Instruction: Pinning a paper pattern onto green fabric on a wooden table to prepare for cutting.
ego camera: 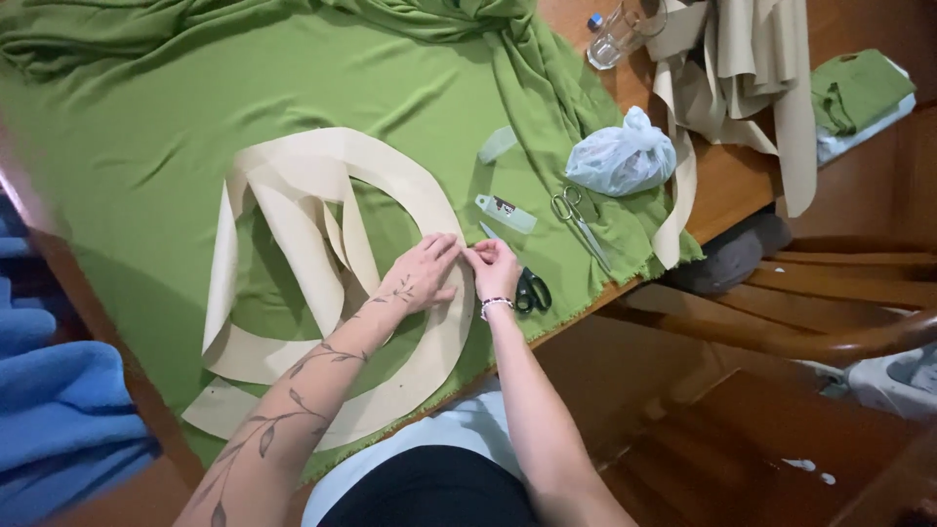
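A green cloth [176, 117] is spread over a wooden table. On it lie curved cream paper pattern pieces [322, 166], forming a large ring with strips inside. My left hand [422, 275] rests flat on the right edge of the ring, fingers spread and pressing the paper down. Touching it, my right hand [494, 267] has its fingertips pinched together at the paper's edge, perhaps on something very small; I cannot see what. The right wrist wears a beaded bracelet.
Black-handled scissors [532, 291] lie just right of my right hand. Small silver scissors [578, 222], a pale green box [507, 213], a knotted plastic bag [622, 156], a glass [615, 37] and beige fabric [752, 59] sit beyond. A wooden chair [830, 312] stands to the right, blue cloth [59, 400] to the left.
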